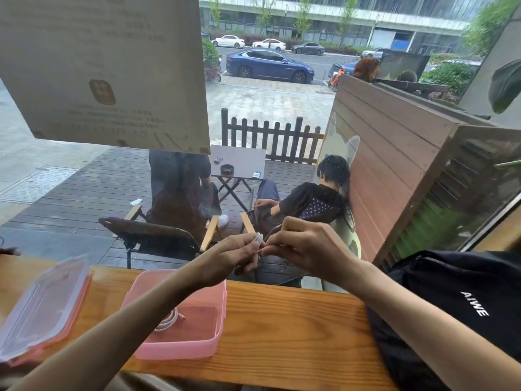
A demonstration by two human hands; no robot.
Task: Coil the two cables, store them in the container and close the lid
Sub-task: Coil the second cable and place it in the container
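Note:
My left hand (235,256) pinches a small coil of white cable (258,238) above the far edge of the wooden counter. My right hand (303,245) meets it from the right, fingers closed on the cable's loose end. An open pink container (197,349) sits on the counter below my left forearm. Inside it lies another coiled white cable (169,320). The container's lid (42,306), clear with a pink rim, lies flat on the counter to the left.
A black bag (451,306) with white lettering rests on the right of the wooden counter (296,334). A window pane stands right behind the counter, with a paper notice (104,69) stuck on it. Outside, people sit on chairs on a deck.

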